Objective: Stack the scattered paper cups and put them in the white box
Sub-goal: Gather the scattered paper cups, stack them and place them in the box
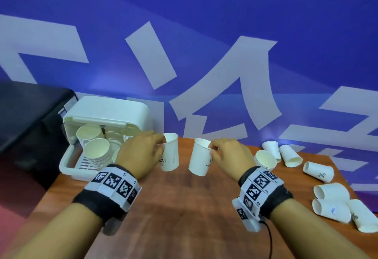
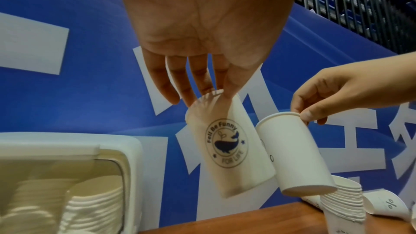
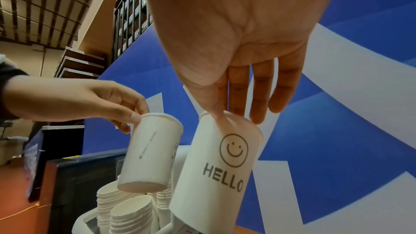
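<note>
My left hand (image 1: 162, 143) pinches the rim of an upright white paper cup (image 1: 170, 153) printed with a whale logo (image 2: 226, 143), just right of the white box (image 1: 106, 109). My right hand (image 1: 212, 150) pinches the rim of a second upright cup (image 1: 199, 158) marked HELLO with a smiley (image 3: 221, 165). Both cups hang side by side above the wooden table (image 1: 184, 207), a small gap apart in the head view. The box stands open and holds several stacks of cups (image 1: 97, 152).
A short stack of cups (image 1: 265, 159) stands right of my right hand. Several loose cups (image 1: 318, 171) lie on their sides along the table's right edge. A black case (image 1: 30, 115) sits left of the box. A blue banner (image 1: 204, 33) rises behind.
</note>
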The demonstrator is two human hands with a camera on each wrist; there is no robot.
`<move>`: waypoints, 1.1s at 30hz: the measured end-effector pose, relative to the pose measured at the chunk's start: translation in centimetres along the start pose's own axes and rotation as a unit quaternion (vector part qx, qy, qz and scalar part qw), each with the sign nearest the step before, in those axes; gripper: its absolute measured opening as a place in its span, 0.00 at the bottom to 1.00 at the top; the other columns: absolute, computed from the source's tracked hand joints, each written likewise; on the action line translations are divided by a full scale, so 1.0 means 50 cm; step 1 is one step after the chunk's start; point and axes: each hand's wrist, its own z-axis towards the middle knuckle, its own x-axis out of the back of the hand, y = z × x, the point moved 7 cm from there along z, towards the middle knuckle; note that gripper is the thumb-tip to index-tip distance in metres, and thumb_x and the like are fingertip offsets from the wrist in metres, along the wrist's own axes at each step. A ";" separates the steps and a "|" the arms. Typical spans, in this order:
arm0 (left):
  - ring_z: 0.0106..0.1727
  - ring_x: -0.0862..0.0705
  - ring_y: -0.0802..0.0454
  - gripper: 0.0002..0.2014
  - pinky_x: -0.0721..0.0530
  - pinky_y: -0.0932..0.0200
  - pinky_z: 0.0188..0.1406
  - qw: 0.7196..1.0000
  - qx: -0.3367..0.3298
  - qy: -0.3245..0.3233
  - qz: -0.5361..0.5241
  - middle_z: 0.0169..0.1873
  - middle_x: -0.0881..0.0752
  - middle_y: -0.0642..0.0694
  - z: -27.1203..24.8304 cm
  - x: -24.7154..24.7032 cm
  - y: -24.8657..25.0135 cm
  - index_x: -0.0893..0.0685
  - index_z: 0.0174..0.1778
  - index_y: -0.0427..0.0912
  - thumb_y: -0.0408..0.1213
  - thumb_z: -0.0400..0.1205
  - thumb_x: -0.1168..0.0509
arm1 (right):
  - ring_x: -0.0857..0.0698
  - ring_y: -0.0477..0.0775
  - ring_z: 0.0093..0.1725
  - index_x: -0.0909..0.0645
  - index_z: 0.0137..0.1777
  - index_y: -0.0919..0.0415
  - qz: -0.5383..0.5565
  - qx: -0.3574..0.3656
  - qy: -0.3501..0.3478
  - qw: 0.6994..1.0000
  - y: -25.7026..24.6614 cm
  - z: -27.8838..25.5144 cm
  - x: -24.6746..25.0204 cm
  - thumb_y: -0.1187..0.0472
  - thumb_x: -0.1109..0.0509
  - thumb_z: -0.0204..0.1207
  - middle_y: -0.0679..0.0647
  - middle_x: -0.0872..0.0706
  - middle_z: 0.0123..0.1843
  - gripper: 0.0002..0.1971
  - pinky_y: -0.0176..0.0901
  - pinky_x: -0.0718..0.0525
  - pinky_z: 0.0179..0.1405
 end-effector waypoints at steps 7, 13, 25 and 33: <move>0.54 0.21 0.48 0.09 0.19 0.51 0.46 1.000 -0.025 0.001 -0.008 0.47 0.17 0.52 0.007 0.074 -0.174 0.16 0.53 0.51 0.43 0.82 0.39 | 0.18 0.52 0.50 0.19 0.51 0.52 -0.006 -0.033 0.010 0.999 -0.146 0.057 -0.033 0.56 0.39 0.78 0.48 0.14 0.50 0.09 0.43 0.22 0.41; 0.51 0.20 0.48 0.08 0.20 0.51 0.45 0.999 -0.038 -0.028 -0.016 0.44 0.18 0.52 -0.003 0.074 -0.288 0.14 0.51 0.50 0.42 0.80 0.37 | 0.18 0.52 0.51 0.17 0.50 0.52 -0.006 -0.072 -0.003 0.997 -0.231 0.075 -0.075 0.57 0.38 0.75 0.47 0.14 0.51 0.09 0.43 0.19 0.43; 0.54 0.20 0.47 0.09 0.21 0.55 0.42 0.995 -0.044 -0.088 0.004 0.45 0.19 0.50 0.003 -0.019 -0.315 0.14 0.51 0.50 0.45 0.82 0.39 | 0.20 0.51 0.57 0.17 0.53 0.52 -0.011 -0.065 -0.033 0.997 -0.258 0.108 -0.117 0.56 0.38 0.76 0.47 0.15 0.54 0.11 0.43 0.21 0.46; 0.58 0.22 0.52 0.12 0.25 0.58 0.47 0.984 -0.043 -0.167 0.035 0.54 0.18 0.54 0.006 -0.100 -0.320 0.17 0.59 0.55 0.47 0.83 0.41 | 0.21 0.51 0.57 0.17 0.55 0.52 -0.016 -0.068 -0.045 0.997 -0.248 0.118 -0.131 0.56 0.38 0.77 0.47 0.15 0.55 0.11 0.42 0.23 0.46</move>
